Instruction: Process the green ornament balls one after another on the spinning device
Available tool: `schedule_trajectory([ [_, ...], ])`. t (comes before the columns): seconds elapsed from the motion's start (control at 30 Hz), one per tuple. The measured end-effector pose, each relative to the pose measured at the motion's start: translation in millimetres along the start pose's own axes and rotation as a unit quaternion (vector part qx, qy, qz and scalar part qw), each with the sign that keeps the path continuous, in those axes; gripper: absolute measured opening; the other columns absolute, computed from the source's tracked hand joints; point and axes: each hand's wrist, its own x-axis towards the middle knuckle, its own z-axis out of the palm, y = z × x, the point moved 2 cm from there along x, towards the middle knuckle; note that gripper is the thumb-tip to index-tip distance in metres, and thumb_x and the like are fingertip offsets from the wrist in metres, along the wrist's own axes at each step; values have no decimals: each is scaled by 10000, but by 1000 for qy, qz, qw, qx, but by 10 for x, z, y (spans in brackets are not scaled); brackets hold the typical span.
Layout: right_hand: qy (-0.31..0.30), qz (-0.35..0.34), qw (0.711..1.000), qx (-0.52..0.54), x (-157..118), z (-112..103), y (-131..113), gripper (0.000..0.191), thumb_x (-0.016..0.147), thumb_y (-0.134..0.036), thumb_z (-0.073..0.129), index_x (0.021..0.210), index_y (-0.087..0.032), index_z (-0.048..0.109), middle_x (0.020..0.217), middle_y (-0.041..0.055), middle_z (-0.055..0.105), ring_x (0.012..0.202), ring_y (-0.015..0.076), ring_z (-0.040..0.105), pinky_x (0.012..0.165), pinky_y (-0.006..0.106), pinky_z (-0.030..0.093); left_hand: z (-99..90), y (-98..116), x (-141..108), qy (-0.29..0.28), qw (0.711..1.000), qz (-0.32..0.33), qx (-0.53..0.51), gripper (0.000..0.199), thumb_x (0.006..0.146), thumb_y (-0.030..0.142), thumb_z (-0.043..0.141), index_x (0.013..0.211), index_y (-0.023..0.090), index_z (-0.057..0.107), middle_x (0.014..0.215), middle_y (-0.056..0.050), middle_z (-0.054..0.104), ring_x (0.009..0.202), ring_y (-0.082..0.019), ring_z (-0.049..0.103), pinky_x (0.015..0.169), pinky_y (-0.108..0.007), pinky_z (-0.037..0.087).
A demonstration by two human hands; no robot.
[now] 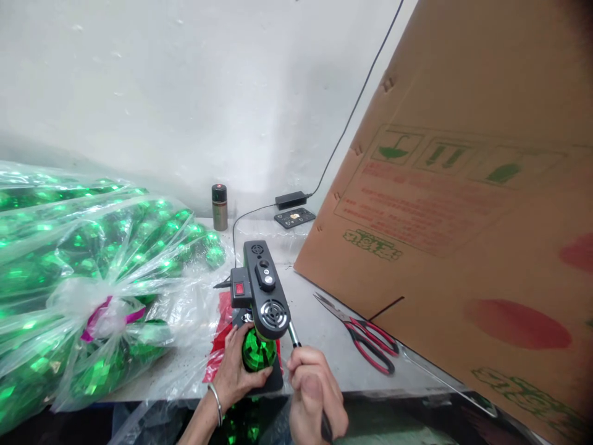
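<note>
Under the head of a small black bench machine (265, 290) with a red switch sits a shiny green faceted ball (258, 350). My left hand (235, 364) is closed around the ball's left and lower side, the thumb across its front. A bracelet is on that wrist. Fingers of my right hand (315, 392) are wrapped around a lever (293, 334) with a metal rod and a dark handle, at the machine's right side. The contact between the machine and the ball's top is hidden by the machine head. Red sheeting (224, 318) lies beneath the machine.
A tied clear bag (111, 290) of green balls fills the left. Red-handled scissors (365, 340) lie right of the machine, beside a large cardboard box (445, 216). Behind are a bottle (219, 208), a dark phone-like slab (294, 217) and a corded power adapter (291, 199).
</note>
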Motion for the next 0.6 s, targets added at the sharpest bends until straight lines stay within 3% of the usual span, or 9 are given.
schedule_trajectory([
  [0.2,25,-23,999,-31,-231,47,150,397,1217,-171,436,856,-249,580,819,-8,680,686,152,666,716,308,570,23,1,14,-3,1000,2,0,836,680,331,955,1474,185,735,1481,-196,834,1453,-487,758,1339,-781,506],
  [0.37,-12,-68,997,-32,-265,-9,270,409,1243,-298,483,885,-243,673,850,3,753,711,167,724,773,337,626,14,25,14,6,1000,-10,2,826,655,362,970,1433,194,749,1439,-183,846,1411,-481,772,1310,-765,547],
  [0.47,-20,-55,998,-25,-95,-34,146,401,1232,-253,472,868,-242,641,855,8,749,702,157,723,671,296,585,-11,66,31,-4,1000,-15,-4,831,667,352,958,1455,195,746,1449,-184,841,1433,-487,756,1323,-785,523],
  [0.6,0,32,999,4,429,20,-215,434,1226,-207,494,799,-250,558,734,-27,642,661,142,685,604,259,507,-31,85,64,-2,1000,-22,-14,857,662,361,973,1472,197,750,1455,-195,836,1432,-507,752,1280,-793,566],
])
